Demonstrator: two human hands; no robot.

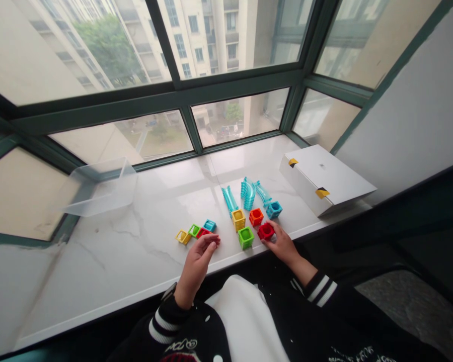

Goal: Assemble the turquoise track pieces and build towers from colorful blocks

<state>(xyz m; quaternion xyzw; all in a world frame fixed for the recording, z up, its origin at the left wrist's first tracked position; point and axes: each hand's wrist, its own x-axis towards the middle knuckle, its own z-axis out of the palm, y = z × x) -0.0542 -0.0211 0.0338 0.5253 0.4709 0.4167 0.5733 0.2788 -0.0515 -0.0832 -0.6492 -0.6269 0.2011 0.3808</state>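
Wrapped round a red cube block (266, 231) at the sill's front edge is my right hand (283, 245), thumb and fingers on its sides. My left hand (199, 256) is closed, with a small red piece (218, 241) showing at its fingertips, mostly hidden. Just beyond that hand lie a yellow frame piece (182, 237), a green one (194, 231), a red one (203, 233) and a blue one (210, 225). Between my hands stand a green cube (245, 238) and a yellow cube (238, 219). An orange-red cube (256, 216) and a blue cube (274, 209) are near my right hand.
Clear blue track pieces lie behind the cubes: a straight one (230, 200), a curved one (248, 193) and another straight one (263, 193). A transparent plastic bin (109, 193) stands left, a white box (330, 176) right. Windows border the white marble sill (154, 196).
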